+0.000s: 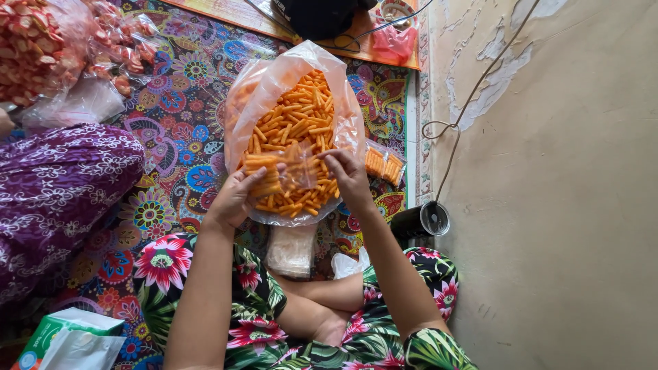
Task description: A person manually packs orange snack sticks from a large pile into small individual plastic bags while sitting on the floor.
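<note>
A bright floral mat (185, 157) covers the floor beside a peeling wall (569, 205), and on it, in front of the person's crossed legs, lies a large clear plastic bag (291, 130) full of orange snack sticks. Over the bag's near end both hands pinch a small clear packet (296, 168) partly filled with the same sticks: the left hand (236, 195) grips its left edge, the right hand (349, 175) its top right corner. A stack of empty small bags (291, 250) lies just below, and filled packets (384, 164) rest to the right.
</note>
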